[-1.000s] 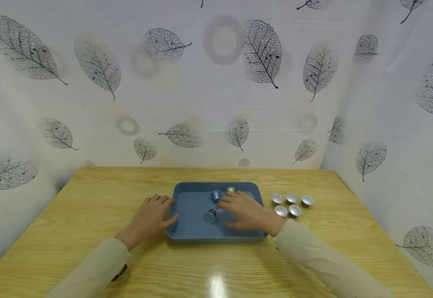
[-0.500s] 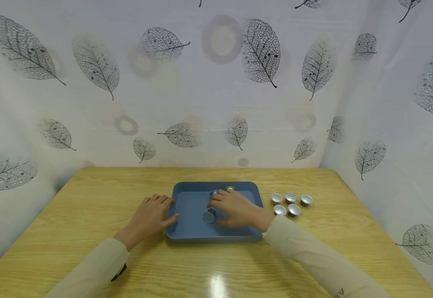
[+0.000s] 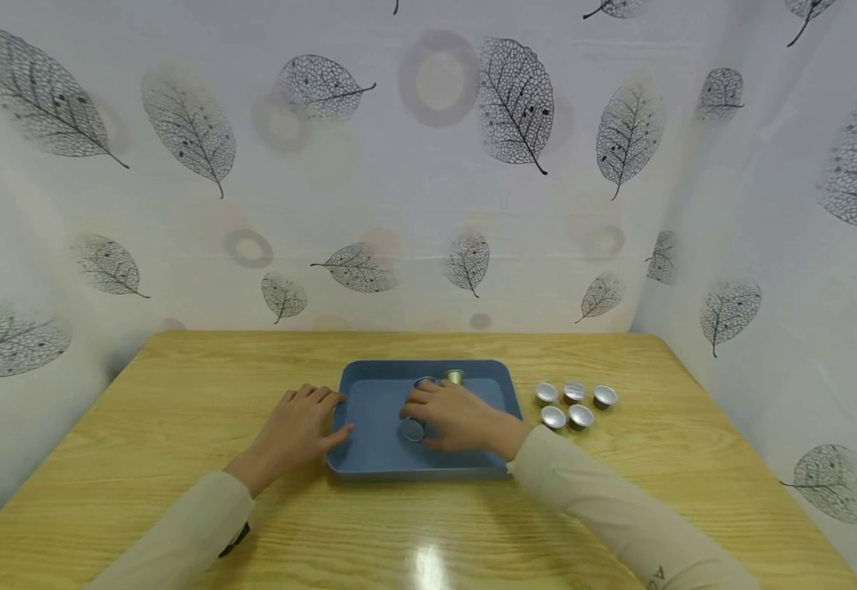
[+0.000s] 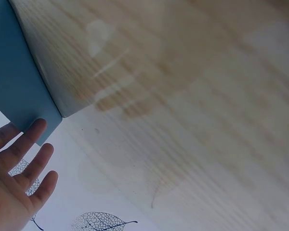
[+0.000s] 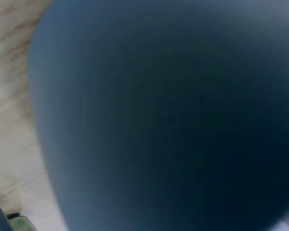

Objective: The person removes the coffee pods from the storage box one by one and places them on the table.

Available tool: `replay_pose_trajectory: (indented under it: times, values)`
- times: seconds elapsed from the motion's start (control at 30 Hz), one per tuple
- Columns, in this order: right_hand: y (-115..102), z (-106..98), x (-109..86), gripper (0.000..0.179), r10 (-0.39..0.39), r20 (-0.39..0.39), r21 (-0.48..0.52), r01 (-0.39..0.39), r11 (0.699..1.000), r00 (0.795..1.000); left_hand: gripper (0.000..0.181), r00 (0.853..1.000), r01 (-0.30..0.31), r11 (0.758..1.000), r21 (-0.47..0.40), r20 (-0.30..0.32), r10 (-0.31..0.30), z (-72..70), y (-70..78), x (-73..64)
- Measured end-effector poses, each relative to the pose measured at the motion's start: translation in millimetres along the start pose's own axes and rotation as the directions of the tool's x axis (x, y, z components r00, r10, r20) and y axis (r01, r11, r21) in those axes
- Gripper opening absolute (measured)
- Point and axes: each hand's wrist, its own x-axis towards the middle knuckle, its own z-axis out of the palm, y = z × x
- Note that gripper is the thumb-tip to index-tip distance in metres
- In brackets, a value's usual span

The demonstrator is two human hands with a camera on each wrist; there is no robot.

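Note:
My left hand (image 3: 297, 433) rests at the left rim of the blue tray (image 3: 369, 471), thumb and fingertips at its edge. In the left wrist view, the left hand's fingers (image 4: 34, 166) are extended and spread beside the tray corner (image 4: 19, 67). Inside the tray, my right hand (image 3: 465, 416) reaches over a coffee capsule (image 3: 411, 429) lying on its side. Its fingers and thumb lie close around the capsule; whether they pinch it is hidden. Behind the hand, a blue capsule (image 3: 424, 382) is mostly covered, and a green capsule (image 3: 454, 377) stands near the far wall.
Several silver-lidded capsules (image 3: 553, 417) stand lid up on the wooden table (image 3: 251, 360) right of the tray. A leaf-patterned curtain (image 3: 399, 180) borders the table's back and sides. The tray's wall (image 5: 159, 120) fills most of the right wrist view, blurred.
My right hand has moved left and closer to the capsule lying in the tray, covering most of the blue capsule. The green capsule shows more of its side. My left hand stays put.

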Motion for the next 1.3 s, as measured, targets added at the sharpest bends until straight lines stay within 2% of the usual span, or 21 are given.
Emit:
replay_pose_trajectory:
  times: [0.6, 0.93, 1.3]
  values:
    - [-5.1, 2.6, 1.6, 0.043, 0.002, -0.021, -0.049, -0.003, 0.999, 1.0, 0.044, 1.0, 0.0, 1.0, 0.014, 0.0, 0.0, 3.0, -0.5, 0.3]
    - [-7.2, -0.9, 1.6, 0.039, 0.002, -0.02, -0.054, -0.003, 0.999, 1.0, 0.045, 1.0, 0.004, 1.0, 0.004, 0.014, -0.004, 1.5, -0.7, 0.1]
    - [-4.4, -1.3, -1.4, 0.039, 0.017, -0.025, -0.024, -0.018, 1.0, 1.0, 0.044, 1.0, -0.006, 1.0, 0.013, -0.007, 0.007, 3.6, -2.0, -0.1]
